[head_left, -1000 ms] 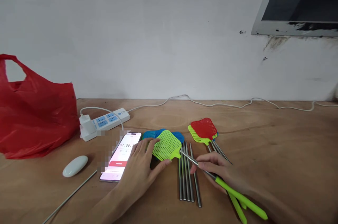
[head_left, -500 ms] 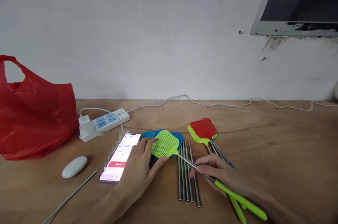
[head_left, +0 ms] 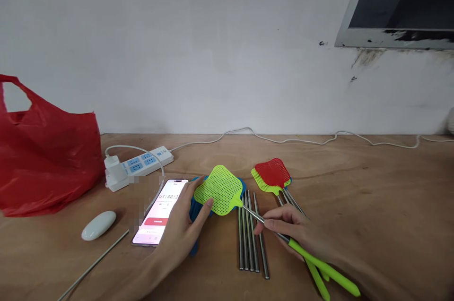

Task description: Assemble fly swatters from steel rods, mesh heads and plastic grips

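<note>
A yellow-green fly swatter (head_left: pixel 219 191) slants across the middle, its perforated head up and left, its handle down and right. My left hand (head_left: pixel 180 223) grips the left edge of that head, thumb on top and fingers partly behind it. My right hand (head_left: pixel 291 227) is closed around the metal rod just above the green handle. Blue swatter heads (head_left: pixel 196 209) lie beneath, largely covered. Several metal rods (head_left: pixel 250 239) rest side by side between my hands. Beyond my right hand, a red swatter head (head_left: pixel 273 172) overlaps a yellow-green one (head_left: pixel 261 184); more green handles (head_left: pixel 317 277) show below.
A lit phone (head_left: pixel 161 213) lies beside my left forearm. Further left are a white oval object (head_left: pixel 98 225), a power strip (head_left: pixel 145 164) with a plugged-in charger and a red plastic bag (head_left: pixel 53 159). A white cable (head_left: pixel 283 141) runs along the wall.
My left hand's fingers have shifted from the top of the green head to its left edge, thumb now over it. The head has risen and turned slightly. My right hand keeps its hold.
</note>
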`<action>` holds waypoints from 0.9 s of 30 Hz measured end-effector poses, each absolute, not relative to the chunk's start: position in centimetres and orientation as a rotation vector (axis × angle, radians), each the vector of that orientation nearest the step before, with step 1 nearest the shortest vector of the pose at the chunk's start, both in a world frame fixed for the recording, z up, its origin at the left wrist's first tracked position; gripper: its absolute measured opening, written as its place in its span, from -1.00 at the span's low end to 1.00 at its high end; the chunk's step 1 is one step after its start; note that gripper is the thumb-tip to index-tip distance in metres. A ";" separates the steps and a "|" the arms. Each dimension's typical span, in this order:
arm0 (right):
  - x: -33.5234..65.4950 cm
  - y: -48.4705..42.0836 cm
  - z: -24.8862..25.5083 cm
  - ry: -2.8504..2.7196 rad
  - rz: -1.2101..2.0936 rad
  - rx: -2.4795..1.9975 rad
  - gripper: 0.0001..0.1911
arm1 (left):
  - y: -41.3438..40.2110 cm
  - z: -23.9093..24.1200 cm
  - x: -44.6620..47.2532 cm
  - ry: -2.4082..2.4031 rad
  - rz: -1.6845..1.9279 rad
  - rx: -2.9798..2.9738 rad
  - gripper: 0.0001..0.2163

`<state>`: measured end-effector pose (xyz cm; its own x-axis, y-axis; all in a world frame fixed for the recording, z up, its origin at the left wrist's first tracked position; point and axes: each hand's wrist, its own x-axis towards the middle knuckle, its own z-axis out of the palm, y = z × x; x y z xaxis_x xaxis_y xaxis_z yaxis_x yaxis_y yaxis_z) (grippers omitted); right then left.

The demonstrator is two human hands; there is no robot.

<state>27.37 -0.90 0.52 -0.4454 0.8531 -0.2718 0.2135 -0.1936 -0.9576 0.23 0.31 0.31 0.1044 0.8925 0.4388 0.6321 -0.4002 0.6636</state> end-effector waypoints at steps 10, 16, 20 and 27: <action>27.0 -1.1 1.1 -1.664 1.678 -1.117 -0.47 | 0.7 0.7 0.3 1.239 1.373 1.529 -0.56; 27.0 -1.3 0.9 -1.704 1.677 -1.077 -0.40 | 0.1 0.9 0.8 1.081 1.358 1.381 -0.61; 26.8 -1.5 0.5 -1.693 1.662 -1.078 -0.41 | -0.1 0.7 0.8 1.098 1.378 1.395 -0.62; 26.4 -1.6 0.4 -1.544 1.637 -1.110 -0.50 | -0.2 1.0 0.9 1.075 1.284 1.488 -0.59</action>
